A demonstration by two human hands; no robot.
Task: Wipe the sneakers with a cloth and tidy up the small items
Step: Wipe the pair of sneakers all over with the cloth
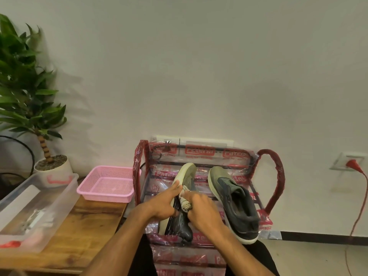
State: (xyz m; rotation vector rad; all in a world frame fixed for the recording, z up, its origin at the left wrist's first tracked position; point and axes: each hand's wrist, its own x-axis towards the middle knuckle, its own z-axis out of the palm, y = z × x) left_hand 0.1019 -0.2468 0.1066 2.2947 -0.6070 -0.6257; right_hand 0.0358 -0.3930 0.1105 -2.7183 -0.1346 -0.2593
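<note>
Left forearm [119, 242] & right forearm [229, 246] reached in from the near edge, over dark trousers [139, 259]. Left hand [161, 206] gripped the held sneaker [187, 174] at its pale sole edge, fingers [175, 189] curled round it, thumb on the near side. That shoe was tipped on its side, toe pointing far, heel near, resting on the rack [272, 176]. Right hand [203, 212] had its fingers clenched round a bunched whitish cloth [186, 200], which was pressed vs. the shoe's dark upper, just beside the left hand.

Second sneaker [235, 200], grey-green w/ white sole, stood upright on the same rack, right of the held one & apart from it, toe far, heel near. Rack was wrapped in clear plastic w/ red print, red-wrapped handles at both ends.

Left of the rack sat a wooden bench [83, 226]. On it, near-left, a clear bin [59, 196]; contents too blurred to tell. Farther, next to the rack, a pink basket [107, 184].

Far left: potted plant [23, 86] by the white wall [199, 66]. Far right: red plug [352, 163] in a wall socket, cord hanging down.
</note>
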